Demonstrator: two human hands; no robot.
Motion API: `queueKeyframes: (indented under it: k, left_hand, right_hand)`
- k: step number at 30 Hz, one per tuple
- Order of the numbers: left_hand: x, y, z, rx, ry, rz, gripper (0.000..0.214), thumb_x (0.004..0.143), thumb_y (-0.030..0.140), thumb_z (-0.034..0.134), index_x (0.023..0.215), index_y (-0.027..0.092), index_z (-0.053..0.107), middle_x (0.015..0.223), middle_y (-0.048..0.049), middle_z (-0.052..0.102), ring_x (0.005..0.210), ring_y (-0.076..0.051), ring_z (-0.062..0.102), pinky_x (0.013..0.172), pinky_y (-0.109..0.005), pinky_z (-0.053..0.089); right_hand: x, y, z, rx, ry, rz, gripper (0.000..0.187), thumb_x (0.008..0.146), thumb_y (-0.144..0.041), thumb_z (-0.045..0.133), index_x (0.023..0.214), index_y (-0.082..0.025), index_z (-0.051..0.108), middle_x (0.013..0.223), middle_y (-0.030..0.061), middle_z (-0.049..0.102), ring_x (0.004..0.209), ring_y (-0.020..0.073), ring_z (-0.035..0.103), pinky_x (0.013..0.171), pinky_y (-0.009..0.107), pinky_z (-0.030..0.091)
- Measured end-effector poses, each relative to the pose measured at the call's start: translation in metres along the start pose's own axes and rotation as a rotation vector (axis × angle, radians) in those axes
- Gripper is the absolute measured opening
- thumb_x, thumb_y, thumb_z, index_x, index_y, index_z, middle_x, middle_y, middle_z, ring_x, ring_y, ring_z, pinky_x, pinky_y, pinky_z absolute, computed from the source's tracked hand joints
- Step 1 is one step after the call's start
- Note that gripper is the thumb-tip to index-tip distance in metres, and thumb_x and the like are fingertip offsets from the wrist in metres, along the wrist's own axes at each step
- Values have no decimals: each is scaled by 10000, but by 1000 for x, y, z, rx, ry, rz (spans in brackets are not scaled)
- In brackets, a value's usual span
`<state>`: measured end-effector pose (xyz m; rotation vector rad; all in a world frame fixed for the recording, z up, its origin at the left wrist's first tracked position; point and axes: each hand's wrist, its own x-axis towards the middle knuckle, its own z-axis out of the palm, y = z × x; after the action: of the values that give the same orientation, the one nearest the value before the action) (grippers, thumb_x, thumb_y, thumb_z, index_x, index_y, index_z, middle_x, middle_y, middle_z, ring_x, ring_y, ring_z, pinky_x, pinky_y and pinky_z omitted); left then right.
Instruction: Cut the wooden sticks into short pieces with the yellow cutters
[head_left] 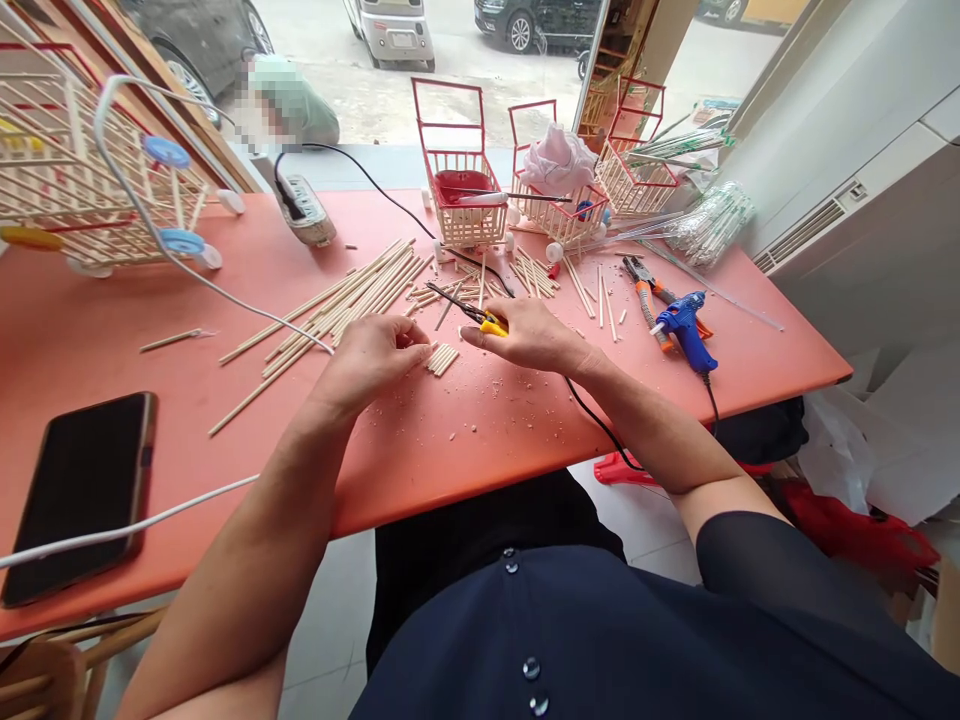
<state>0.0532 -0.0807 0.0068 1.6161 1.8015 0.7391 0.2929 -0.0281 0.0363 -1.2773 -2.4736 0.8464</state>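
My right hand (536, 335) is wrapped round yellow-handled needle-nose pliers (491, 322), whose thin dark jaws point away to the left over the table. Thumb and fingers of my left hand (375, 360) are pinched together at the left end of a small row of short wooden sticks (443, 360). What that pinch holds is too small to make out. Beyond my left hand, a bundle of long wooden sticks (375, 290) lies slantwise. Short cut sticks (534, 272) are scattered past the pliers, and crumbs dot the pink table (420, 440).
Small stick-built carts (466, 215) with red handles stand at the back; a larger cart (75, 190) is at left. A blue glue gun (688, 330) and orange-handled pliers (651, 295) lie right. A phone (82, 490), white cable (202, 500) and power strip (309, 212) occupy the left.
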Motion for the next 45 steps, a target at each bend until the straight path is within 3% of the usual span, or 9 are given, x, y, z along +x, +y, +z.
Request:
queueKeyframes:
  k: [5,8,11,14,18,24,35,41,45]
  left_hand:
    - [2,-3,-2,-23,-21,15,153,716,383,781,751,260,864,729,-49,813,758,-255,696,738,-343,485]
    - [2,-2,1,-257,58,34,261,751,456,819,857,227,884,854,-90,859,828,-258,736,739,-343,525]
    - [0,4,5,-529,39,36,433,769,585,906,955,194,886,982,-141,881,935,-270,794,763,-340,582]
    - [-5,14,9,-605,37,41,543,688,640,1003,944,179,874,952,-139,872,914,-264,805,777,-344,605]
    - [-11,25,14,-603,169,92,417,663,495,1028,894,193,856,871,-85,856,835,-245,800,806,-363,642]
    - [-16,27,18,-425,285,162,126,826,350,860,831,226,886,789,-34,847,793,-220,795,845,-336,632]
    - [-22,34,20,-301,329,213,196,912,329,777,773,228,871,741,-14,829,749,-204,773,810,-311,606]
    - [-22,37,23,-314,353,216,143,900,259,756,783,215,826,682,-8,797,658,-183,735,722,-291,592]
    - [-20,30,25,-177,396,288,140,952,261,743,838,223,815,675,4,764,627,-168,678,710,-294,539]
  right_hand:
    - [-1,-2,0,0,-5,15,480,1059,-599,689,827,-213,521,852,-2,580,830,158,482,768,323,270]
    - [-1,-3,1,9,3,18,481,1059,-610,698,842,-208,546,862,2,591,831,159,487,770,321,278]
    - [-1,-3,4,10,19,17,484,1054,-625,709,860,-203,574,872,10,615,841,165,502,775,320,289]
    - [-3,-4,7,27,44,-2,458,1056,-593,720,863,-200,584,876,15,629,845,168,510,782,321,301]
    - [-6,-6,12,71,68,-48,403,1067,-517,706,855,-203,570,854,11,614,830,162,501,774,318,310]
    - [-4,-5,18,30,63,-76,354,1084,-498,681,926,-189,609,889,20,610,864,171,500,808,310,327]
    - [2,5,2,156,-179,-132,642,1066,-834,531,1042,-198,616,1006,41,650,935,200,557,840,311,391]
    - [6,15,5,236,-152,-171,684,1019,-879,534,1059,-203,632,974,30,630,916,203,543,831,323,388]
    - [7,13,5,249,-148,-186,699,1000,-909,495,997,-215,583,935,17,592,880,198,523,825,339,375]
